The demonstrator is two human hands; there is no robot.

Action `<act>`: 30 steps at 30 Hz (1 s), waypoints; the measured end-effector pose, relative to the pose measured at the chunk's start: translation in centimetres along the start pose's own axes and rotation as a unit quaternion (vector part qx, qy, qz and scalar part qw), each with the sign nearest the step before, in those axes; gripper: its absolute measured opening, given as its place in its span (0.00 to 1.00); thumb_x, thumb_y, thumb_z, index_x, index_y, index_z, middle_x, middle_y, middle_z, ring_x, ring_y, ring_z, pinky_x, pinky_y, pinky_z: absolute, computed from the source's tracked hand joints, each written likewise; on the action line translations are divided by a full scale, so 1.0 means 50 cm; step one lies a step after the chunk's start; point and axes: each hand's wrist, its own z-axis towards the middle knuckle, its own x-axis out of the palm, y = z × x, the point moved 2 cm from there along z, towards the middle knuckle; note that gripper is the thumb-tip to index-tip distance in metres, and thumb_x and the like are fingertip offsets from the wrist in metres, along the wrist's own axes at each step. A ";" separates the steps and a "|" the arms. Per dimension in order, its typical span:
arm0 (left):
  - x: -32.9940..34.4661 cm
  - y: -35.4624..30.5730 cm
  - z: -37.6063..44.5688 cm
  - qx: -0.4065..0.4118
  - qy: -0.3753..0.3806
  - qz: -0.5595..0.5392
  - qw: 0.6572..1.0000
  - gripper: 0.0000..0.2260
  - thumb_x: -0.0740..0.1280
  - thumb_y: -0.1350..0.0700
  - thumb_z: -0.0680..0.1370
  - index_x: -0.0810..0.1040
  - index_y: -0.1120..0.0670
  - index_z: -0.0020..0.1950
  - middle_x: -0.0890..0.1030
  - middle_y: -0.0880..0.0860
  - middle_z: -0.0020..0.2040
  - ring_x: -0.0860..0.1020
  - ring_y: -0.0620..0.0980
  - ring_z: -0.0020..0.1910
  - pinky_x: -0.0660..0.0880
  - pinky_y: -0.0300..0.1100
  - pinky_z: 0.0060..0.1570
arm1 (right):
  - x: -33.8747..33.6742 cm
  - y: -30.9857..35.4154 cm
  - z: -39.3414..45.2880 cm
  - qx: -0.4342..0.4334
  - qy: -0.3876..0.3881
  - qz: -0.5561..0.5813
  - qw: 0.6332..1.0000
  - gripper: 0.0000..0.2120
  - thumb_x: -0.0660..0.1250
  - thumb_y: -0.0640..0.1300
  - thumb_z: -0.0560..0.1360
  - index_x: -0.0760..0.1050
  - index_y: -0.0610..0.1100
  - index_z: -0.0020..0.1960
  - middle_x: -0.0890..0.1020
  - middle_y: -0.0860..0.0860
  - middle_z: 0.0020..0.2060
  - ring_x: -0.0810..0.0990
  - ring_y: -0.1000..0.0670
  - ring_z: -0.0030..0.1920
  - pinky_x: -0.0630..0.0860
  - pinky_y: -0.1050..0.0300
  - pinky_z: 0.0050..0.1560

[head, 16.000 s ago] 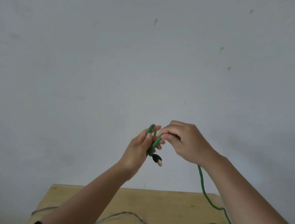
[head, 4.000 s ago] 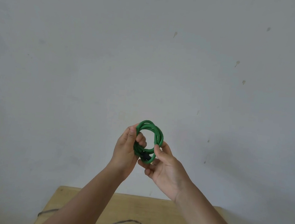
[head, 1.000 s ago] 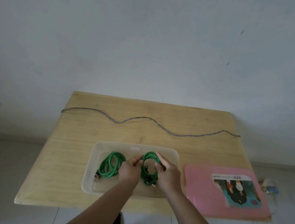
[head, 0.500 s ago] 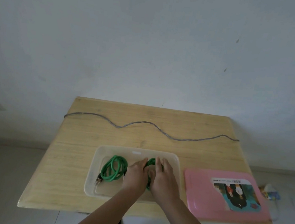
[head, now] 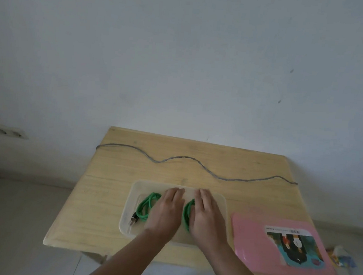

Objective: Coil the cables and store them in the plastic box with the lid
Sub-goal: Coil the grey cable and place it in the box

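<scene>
We had both hands inside the one clear plastic box (head: 131, 198), which sat low in the middle of the frame on the wooden table (head: 109, 197). Our left hand (head: 166, 210) and right hand (head: 205, 216) lay palm down side by side, a narrow gap between them, fingers straight and together, gripping nothing. We counted two green coiled cables in the box: the first green coil (head: 146, 207) lay in the box's left part, just left of our left hand, with its dark plug (head: 133, 219) pointing toward the lower left corner of the box; the second green coil (head: 186, 214) showed only as an arc in the gap between our hands, mostly hidden under our right hand, which rested flat on it. We could not tell whether our left hand touched either coil. One grey cable (head: 196, 160) lay uncoiled in a long wave across the far part of the table, from left edge to right edge. One pink lid (head: 253, 253) with a printed label (head: 294, 246) lay flat at the lower right, just beside the box. One wall socket (head: 9, 132) showed at the left of the frame.
</scene>
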 end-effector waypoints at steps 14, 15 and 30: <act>-0.260 0.339 0.104 -0.082 -0.080 0.060 0.992 0.18 0.52 0.52 0.77 0.76 0.60 0.56 0.80 0.59 0.49 0.79 0.60 0.47 0.77 0.47 0.41 | 0.026 0.240 0.247 -0.127 -0.046 0.004 0.991 0.20 0.61 0.42 0.73 0.72 0.33 0.62 0.78 0.40 0.59 0.76 0.42 0.61 0.76 0.51 0.57; -0.266 0.381 0.108 -0.093 -0.077 0.057 0.991 0.19 0.52 0.51 0.76 0.76 0.60 0.56 0.80 0.60 0.50 0.79 0.60 0.49 0.77 0.48 0.43 | 0.048 0.262 0.269 -0.131 -0.047 0.002 0.990 0.20 0.65 0.41 0.72 0.73 0.33 0.62 0.78 0.40 0.58 0.77 0.41 0.60 0.76 0.50 0.56; -0.183 0.731 0.191 -0.124 0.049 -0.004 0.991 0.15 0.66 0.63 0.76 0.75 0.65 0.62 0.78 0.65 0.58 0.77 0.62 0.58 0.74 0.52 0.54 | 0.333 0.417 0.497 -0.124 0.006 -0.055 0.991 0.25 0.78 0.38 0.59 0.78 0.34 0.54 0.82 0.43 0.49 0.83 0.44 0.49 0.80 0.55 0.43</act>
